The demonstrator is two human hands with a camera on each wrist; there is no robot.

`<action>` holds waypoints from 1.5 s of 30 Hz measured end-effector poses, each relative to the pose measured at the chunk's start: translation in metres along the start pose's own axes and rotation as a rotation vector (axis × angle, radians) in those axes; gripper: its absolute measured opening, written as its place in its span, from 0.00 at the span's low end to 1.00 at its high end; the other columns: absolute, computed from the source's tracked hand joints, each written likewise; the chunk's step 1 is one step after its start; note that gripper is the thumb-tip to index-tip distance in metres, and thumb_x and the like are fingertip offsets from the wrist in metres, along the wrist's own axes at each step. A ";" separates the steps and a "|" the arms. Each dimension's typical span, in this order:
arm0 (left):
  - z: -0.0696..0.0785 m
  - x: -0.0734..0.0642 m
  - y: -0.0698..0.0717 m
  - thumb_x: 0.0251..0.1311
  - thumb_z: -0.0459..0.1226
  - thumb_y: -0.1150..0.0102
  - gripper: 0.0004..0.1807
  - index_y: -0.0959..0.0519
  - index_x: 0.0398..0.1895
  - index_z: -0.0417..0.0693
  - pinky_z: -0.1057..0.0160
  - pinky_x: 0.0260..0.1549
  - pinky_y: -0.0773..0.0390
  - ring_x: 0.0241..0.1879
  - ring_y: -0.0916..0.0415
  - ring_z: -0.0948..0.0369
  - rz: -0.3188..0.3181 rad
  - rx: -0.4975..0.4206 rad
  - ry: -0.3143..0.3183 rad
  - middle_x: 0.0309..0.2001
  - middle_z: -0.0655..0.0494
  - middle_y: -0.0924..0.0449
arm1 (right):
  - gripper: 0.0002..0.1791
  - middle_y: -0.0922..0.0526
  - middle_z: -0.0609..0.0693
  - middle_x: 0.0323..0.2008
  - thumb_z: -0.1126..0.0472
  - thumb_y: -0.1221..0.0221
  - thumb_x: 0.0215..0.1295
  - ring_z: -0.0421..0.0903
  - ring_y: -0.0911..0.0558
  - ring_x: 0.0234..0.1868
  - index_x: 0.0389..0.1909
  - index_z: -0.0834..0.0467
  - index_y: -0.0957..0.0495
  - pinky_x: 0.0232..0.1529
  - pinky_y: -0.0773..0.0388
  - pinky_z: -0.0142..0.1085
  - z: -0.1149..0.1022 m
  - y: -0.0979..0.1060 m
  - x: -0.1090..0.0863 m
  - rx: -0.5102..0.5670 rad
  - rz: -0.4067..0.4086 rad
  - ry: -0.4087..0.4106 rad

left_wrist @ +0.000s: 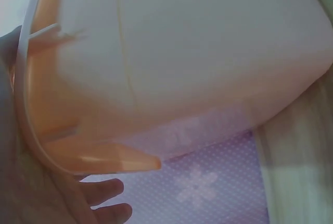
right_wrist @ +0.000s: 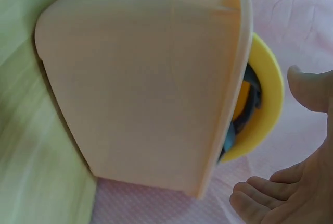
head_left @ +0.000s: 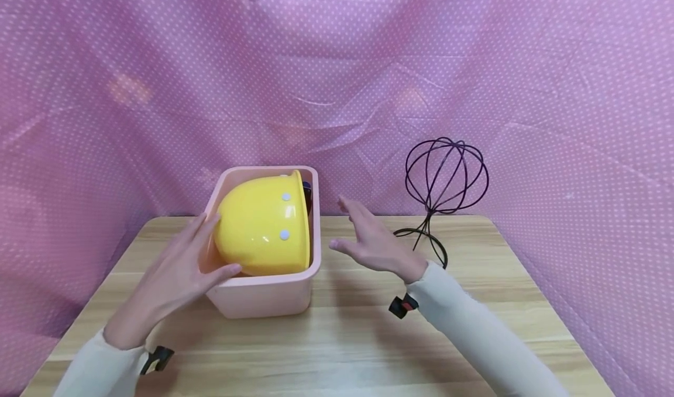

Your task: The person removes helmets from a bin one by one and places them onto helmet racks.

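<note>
A yellow hard hat (head_left: 260,224) lies on its side in a pink plastic bin (head_left: 263,297), its dome toward the left and its brim toward the right. My left hand (head_left: 181,259) is spread over the bin's left and front rim, fingertips right at the dome. Seen from the left wrist, the bin wall (left_wrist: 197,41) fills most of the view. To the right of the bin my right hand (head_left: 376,242) hovers with nothing in it, fingers extended. In the right wrist view the yellow brim (right_wrist: 270,99) stands out past the bin's rim, with dark inner straps showing.
A black wire stand (head_left: 429,211) with a balloon-shaped top and a ring base stands at the back right of the wooden table (head_left: 337,356). Pink dotted cloth (head_left: 337,81) hangs behind and along both sides.
</note>
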State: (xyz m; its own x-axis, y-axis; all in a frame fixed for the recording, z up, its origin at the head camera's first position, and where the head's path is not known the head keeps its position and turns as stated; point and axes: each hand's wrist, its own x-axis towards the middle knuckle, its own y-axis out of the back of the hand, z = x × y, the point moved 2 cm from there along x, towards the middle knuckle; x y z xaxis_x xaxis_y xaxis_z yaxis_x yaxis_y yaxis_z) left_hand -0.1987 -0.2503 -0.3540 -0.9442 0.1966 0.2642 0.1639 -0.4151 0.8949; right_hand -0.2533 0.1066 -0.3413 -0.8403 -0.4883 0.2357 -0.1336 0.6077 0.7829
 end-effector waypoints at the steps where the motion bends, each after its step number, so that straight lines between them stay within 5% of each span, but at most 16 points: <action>1: -0.001 -0.001 0.000 0.58 0.66 0.37 0.58 0.59 0.83 0.65 0.20 0.63 0.43 0.76 0.48 0.31 -0.002 -0.016 0.006 0.83 0.44 0.58 | 0.51 0.39 0.57 0.77 0.45 0.37 0.66 0.56 0.31 0.74 0.81 0.56 0.53 0.74 0.32 0.51 0.001 -0.002 0.001 0.017 -0.005 -0.008; 8: -0.003 -0.010 -0.002 0.58 0.60 0.33 0.60 0.66 0.82 0.73 0.18 0.59 0.41 0.77 0.47 0.34 -0.021 -0.139 0.019 0.84 0.49 0.59 | 0.49 0.36 0.55 0.76 0.45 0.37 0.66 0.54 0.31 0.74 0.81 0.55 0.50 0.74 0.30 0.49 -0.006 -0.013 0.009 0.130 -0.018 -0.023; 14: -0.004 -0.015 -0.004 0.57 0.58 0.30 0.61 0.65 0.82 0.72 0.22 0.62 0.39 0.76 0.44 0.36 -0.005 -0.193 0.020 0.83 0.46 0.55 | 0.48 0.33 0.54 0.74 0.43 0.37 0.65 0.50 0.32 0.74 0.80 0.55 0.48 0.75 0.32 0.47 -0.018 -0.022 0.019 0.126 -0.035 0.020; 21: -0.010 -0.022 -0.006 0.61 0.61 0.37 0.61 0.65 0.83 0.48 0.23 0.67 0.45 0.77 0.54 0.30 -0.056 -0.126 0.118 0.83 0.37 0.66 | 0.45 0.29 0.47 0.71 0.43 0.37 0.64 0.45 0.28 0.70 0.78 0.52 0.43 0.74 0.30 0.48 -0.031 -0.031 0.031 0.140 -0.101 0.043; 30: -0.009 -0.022 -0.004 0.60 0.61 0.35 0.63 0.65 0.83 0.45 0.23 0.67 0.46 0.77 0.55 0.30 -0.048 -0.124 0.101 0.82 0.36 0.66 | 0.39 0.19 0.39 0.55 0.53 0.31 0.61 0.36 0.18 0.55 0.71 0.46 0.38 0.63 0.20 0.39 -0.040 -0.038 0.040 0.211 -0.189 0.030; 41: -0.010 -0.019 -0.004 0.58 0.62 0.34 0.65 0.65 0.83 0.44 0.24 0.68 0.47 0.77 0.55 0.29 -0.060 -0.123 0.115 0.82 0.34 0.65 | 0.41 0.18 0.42 0.58 0.55 0.32 0.63 0.40 0.18 0.58 0.73 0.48 0.41 0.64 0.20 0.42 -0.046 -0.038 0.041 0.214 -0.214 -0.029; 45: -0.011 -0.019 -0.004 0.58 0.63 0.35 0.65 0.65 0.83 0.44 0.24 0.68 0.47 0.78 0.55 0.30 -0.068 -0.127 0.123 0.82 0.34 0.65 | 0.42 0.18 0.44 0.55 0.55 0.32 0.63 0.42 0.17 0.53 0.74 0.50 0.42 0.57 0.17 0.37 -0.051 -0.039 0.042 0.220 -0.233 -0.058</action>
State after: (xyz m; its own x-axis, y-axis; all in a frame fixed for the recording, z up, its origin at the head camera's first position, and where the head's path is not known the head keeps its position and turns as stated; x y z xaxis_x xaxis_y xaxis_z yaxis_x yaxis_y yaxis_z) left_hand -0.1848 -0.2617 -0.3668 -0.9809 0.1215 0.1520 0.0686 -0.5150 0.8544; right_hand -0.2570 0.0306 -0.3323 -0.8014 -0.5975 0.0265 -0.4310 0.6076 0.6671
